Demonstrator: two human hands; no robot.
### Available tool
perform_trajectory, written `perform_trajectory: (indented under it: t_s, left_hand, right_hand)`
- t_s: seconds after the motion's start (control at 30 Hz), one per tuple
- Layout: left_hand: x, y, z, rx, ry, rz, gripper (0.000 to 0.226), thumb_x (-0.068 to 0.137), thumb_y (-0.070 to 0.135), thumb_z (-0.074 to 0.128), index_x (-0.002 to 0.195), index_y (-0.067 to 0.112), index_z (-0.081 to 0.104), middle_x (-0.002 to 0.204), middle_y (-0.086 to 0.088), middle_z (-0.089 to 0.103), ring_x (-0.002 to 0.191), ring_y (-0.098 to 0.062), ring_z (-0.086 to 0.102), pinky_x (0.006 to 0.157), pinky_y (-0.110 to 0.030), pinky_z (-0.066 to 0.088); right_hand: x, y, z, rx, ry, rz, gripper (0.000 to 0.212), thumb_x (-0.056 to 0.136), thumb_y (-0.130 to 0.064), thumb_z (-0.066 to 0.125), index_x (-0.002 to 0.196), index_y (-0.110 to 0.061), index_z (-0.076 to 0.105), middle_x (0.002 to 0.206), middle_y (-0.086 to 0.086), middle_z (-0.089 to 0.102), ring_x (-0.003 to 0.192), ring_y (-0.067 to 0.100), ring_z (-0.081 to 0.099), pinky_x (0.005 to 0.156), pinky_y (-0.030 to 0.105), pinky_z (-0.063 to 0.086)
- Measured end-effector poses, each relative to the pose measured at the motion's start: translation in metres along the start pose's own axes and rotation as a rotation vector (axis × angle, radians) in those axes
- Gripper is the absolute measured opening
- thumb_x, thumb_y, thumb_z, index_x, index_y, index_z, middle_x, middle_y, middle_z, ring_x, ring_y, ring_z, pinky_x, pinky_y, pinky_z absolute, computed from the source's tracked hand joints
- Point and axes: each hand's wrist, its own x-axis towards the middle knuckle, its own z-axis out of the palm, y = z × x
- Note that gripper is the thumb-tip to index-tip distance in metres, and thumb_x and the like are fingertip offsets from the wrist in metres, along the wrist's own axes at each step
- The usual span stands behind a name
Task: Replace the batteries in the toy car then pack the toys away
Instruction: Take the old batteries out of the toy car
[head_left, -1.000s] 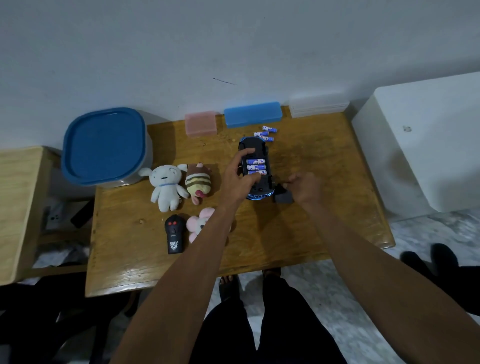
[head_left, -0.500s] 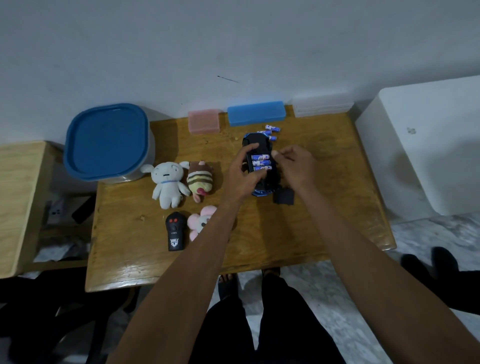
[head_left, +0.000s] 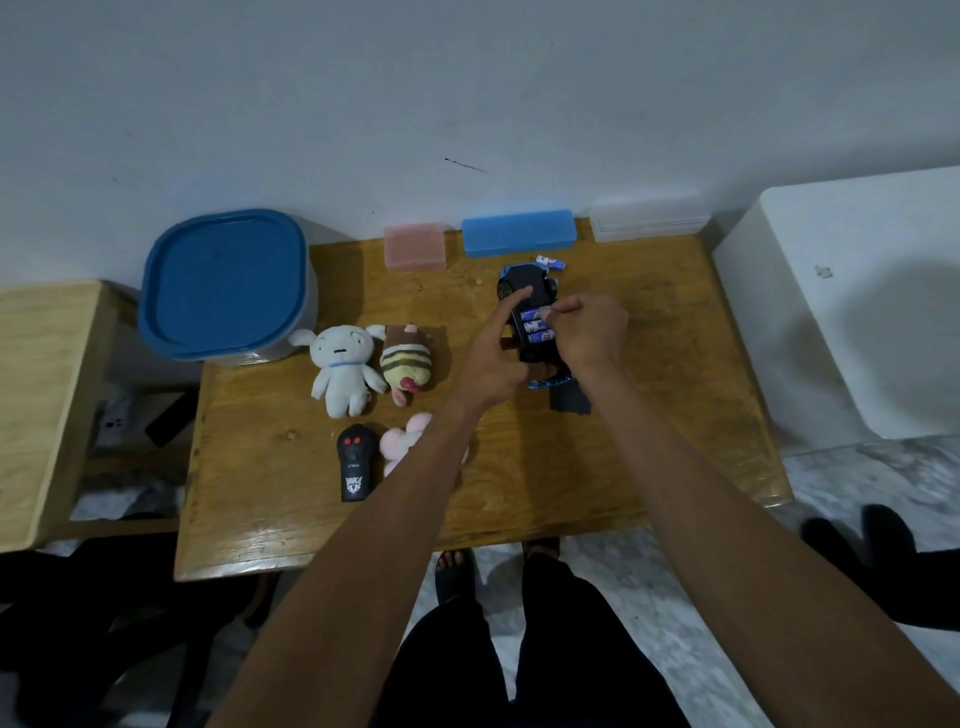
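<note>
The toy car, black with blue trim, lies upside down on the wooden table, its battery bay showing three blue batteries. My left hand grips the car's left side, index finger stretched over its underside. My right hand pinches the end of the top battery in the bay. The black battery cover lies on the table just below the car. Loose batteries lie beyond the car's far end.
A white plush, a striped plush, a pink plush and a black remote lie left of my arm. A blue-lidded bin stands at the table's far left. Pink, blue and clear boxes line the wall.
My right hand left the battery cover lying on the table and rose to the battery bay, where its fingers now pinch the top battery. My left hand stayed on the car.
</note>
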Motion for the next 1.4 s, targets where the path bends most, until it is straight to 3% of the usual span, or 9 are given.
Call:
perform_trajectory:
  t_s: [0.1,0.27,0.43,0.53,0.6,0.77,0.9,1.03,1.4]
  left_hand:
    - [-0.001,-0.001,0.001,-0.016,0.016,0.020,0.100,0.068,-0.011,0.086,0.151,0.024,0.041,0.140,-0.001,0.052,0.110,-0.011,0.063,0.083,-0.030,0.061]
    - [-0.002,-0.003,0.000,-0.039,0.016,0.022,0.100,0.067,-0.013,0.084,0.151,0.021,0.041,0.142,-0.004,0.052,0.113,-0.016,0.063,0.080,-0.028,0.061]
    - [-0.001,-0.005,-0.002,-0.060,0.002,0.004,0.100,0.068,-0.014,0.083,0.152,0.021,0.040,0.134,0.003,0.054,0.107,-0.006,0.064,0.078,-0.024,0.060]
    - [-0.002,-0.008,-0.002,-0.063,0.007,0.006,0.101,0.068,-0.012,0.085,0.152,0.019,0.040,0.138,0.000,0.051,0.106,0.007,0.062,0.079,-0.021,0.058]
    - [-0.003,-0.011,-0.001,-0.067,0.009,0.013,0.100,0.069,-0.011,0.086,0.153,0.018,0.040,0.140,-0.002,0.051,0.109,0.005,0.060,0.081,-0.021,0.058]
    - [-0.001,-0.011,-0.003,-0.077,-0.031,-0.004,0.101,0.068,-0.010,0.086,0.152,0.025,0.042,0.139,-0.002,0.052,0.117,-0.011,0.059,0.087,-0.031,0.060]
    - [0.001,-0.011,-0.008,-0.064,-0.058,-0.018,0.102,0.067,-0.005,0.088,0.152,0.030,0.043,0.135,0.013,0.051,0.127,-0.024,0.056,0.097,-0.048,0.057]
    - [0.002,-0.006,-0.011,-0.030,-0.077,0.012,0.105,0.060,0.012,0.092,0.151,0.032,0.045,0.147,0.003,0.053,0.133,-0.022,0.054,0.104,-0.051,0.052]
    - [0.004,0.000,-0.011,0.039,-0.072,0.037,0.102,0.064,0.008,0.093,0.151,0.032,0.044,0.139,-0.003,0.059,0.119,-0.024,0.063,0.095,-0.049,0.058]
  right_hand:
    - [0.000,-0.003,0.001,0.063,-0.001,0.035,0.009,0.088,-0.022,0.076,0.088,-0.014,0.077,0.090,0.001,0.075,0.076,0.010,0.066,0.063,0.017,0.050]
    - [0.001,-0.002,0.002,0.201,-0.023,0.126,0.018,0.082,-0.023,0.081,0.072,-0.023,0.067,0.081,-0.002,0.072,0.079,0.016,0.072,0.079,0.039,0.062]
    - [-0.004,-0.003,0.003,0.254,-0.015,0.139,0.018,0.080,-0.022,0.083,0.075,-0.023,0.066,0.083,-0.005,0.072,0.078,0.011,0.071,0.074,0.034,0.061]
    - [-0.011,-0.007,0.005,0.284,0.018,0.088,0.016,0.081,-0.019,0.081,0.078,-0.021,0.066,0.077,-0.009,0.069,0.070,0.003,0.067,0.059,0.018,0.052]
    - [-0.015,-0.008,0.006,0.279,0.037,0.046,0.015,0.082,-0.018,0.081,0.081,-0.021,0.066,0.077,-0.011,0.068,0.070,0.001,0.066,0.055,0.011,0.045]
    - [-0.014,-0.007,-0.005,0.390,0.137,-0.008,0.016,0.084,-0.008,0.072,0.092,-0.019,0.065,0.085,-0.007,0.068,0.074,0.006,0.067,0.067,0.023,0.057]
    - [-0.006,-0.009,-0.018,0.158,-0.025,-0.167,0.012,0.090,-0.004,0.061,0.089,-0.016,0.064,0.087,-0.007,0.063,0.079,0.004,0.059,0.073,0.025,0.054]
    - [-0.001,-0.005,-0.016,-0.141,-0.216,-0.289,0.009,0.084,-0.010,0.068,0.091,-0.015,0.071,0.085,0.000,0.068,0.081,0.013,0.065,0.077,0.037,0.060]
    - [-0.007,-0.027,-0.019,-0.460,-0.190,-0.363,0.014,0.080,-0.028,0.070,0.091,-0.022,0.078,0.082,-0.002,0.072,0.074,0.015,0.066,0.069,0.033,0.060]
